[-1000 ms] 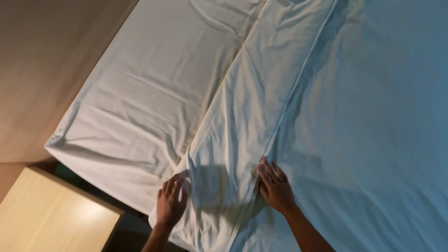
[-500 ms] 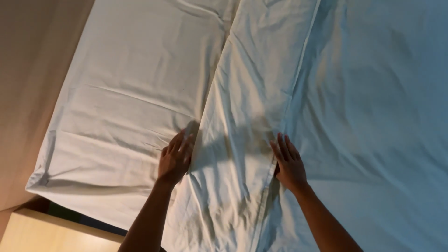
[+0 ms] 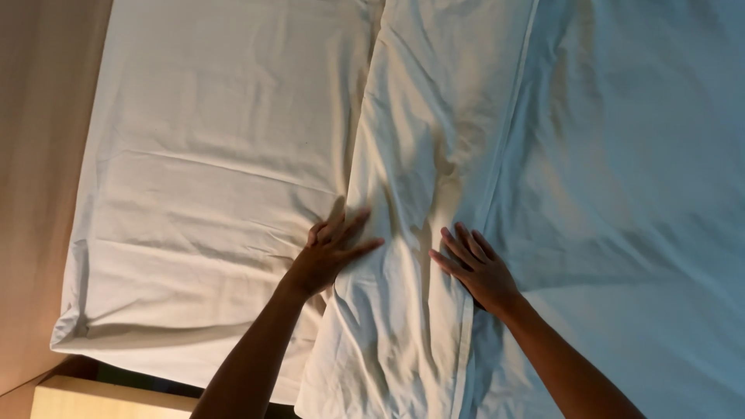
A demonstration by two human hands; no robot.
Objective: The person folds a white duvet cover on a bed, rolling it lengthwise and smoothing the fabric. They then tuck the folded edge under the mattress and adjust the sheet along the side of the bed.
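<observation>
Pressing flat with fingers spread wide, the left hand (image 3: 330, 252) and right hand (image 3: 477, 268) flank the folded sheet strip (image 3: 419, 194) mid-bed; uneven pushing could bunch fresh wrinkles.

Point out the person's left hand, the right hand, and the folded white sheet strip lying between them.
left hand (image 3: 330, 252), head view, on the back of the hand.
right hand (image 3: 477, 268), head view, on the back of the hand.
folded white sheet strip (image 3: 423, 147), head view, on its wrinkled middle above the hands.
</observation>
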